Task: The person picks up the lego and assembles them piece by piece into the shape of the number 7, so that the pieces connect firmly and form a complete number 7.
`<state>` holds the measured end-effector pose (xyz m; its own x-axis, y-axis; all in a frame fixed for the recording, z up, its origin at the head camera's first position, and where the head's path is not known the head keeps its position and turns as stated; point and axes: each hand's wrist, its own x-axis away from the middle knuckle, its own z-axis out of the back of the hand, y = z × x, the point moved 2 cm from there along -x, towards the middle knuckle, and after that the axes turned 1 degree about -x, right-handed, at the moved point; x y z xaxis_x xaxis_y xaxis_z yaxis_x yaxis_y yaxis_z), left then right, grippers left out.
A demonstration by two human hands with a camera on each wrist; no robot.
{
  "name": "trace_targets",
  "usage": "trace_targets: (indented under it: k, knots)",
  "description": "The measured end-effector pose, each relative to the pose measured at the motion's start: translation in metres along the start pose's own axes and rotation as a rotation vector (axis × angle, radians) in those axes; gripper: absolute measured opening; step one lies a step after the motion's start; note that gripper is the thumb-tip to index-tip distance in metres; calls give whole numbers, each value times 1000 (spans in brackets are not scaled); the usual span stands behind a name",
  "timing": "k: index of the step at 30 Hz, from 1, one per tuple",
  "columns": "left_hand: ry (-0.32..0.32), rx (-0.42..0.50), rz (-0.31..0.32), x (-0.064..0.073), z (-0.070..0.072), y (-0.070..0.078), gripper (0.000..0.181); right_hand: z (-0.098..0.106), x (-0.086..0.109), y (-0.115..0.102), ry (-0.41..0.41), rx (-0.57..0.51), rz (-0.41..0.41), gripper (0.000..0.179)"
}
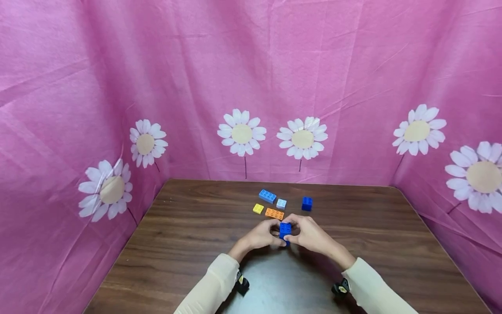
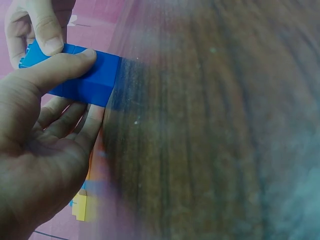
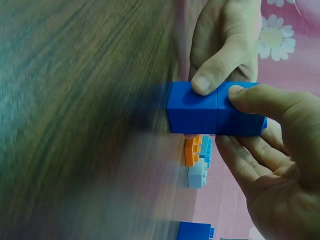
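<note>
Two dark blue building blocks are stacked flush, one on the other, near the middle of the table. My left hand grips the lower blue block between thumb and fingers. The upper blue block, studs facing up, is pinched by my right hand. In the right wrist view a thin seam runs between the two blocks, and the lower one's base is right at the tabletop. The left wrist view shows both thumbs pressing the near side of the stack.
Just beyond the hands lie an orange block, a flat yellow block, a light blue block and a longer blue block. Another dark blue block stands to their right. A pink flowered curtain surrounds the wooden table.
</note>
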<state>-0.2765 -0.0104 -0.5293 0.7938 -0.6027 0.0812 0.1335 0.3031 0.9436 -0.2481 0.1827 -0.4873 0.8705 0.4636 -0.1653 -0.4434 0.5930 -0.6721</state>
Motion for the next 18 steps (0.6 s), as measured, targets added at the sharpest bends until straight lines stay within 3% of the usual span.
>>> trace_targets:
  k: [3,9,14,18]
  knots:
    - [5,-2,-2,-1,0,0,36,-1,4,1,22,-9,5,36]
    - [24,3,-14,-1,2,1,37,-3,8,8,64,-146,-83,33]
    - [44,163,-51,6,4,3,47,-4,9,11,68,-201,-100,32]
    - [85,272,-92,11,3,4,44,-5,11,13,66,-232,-109,33]
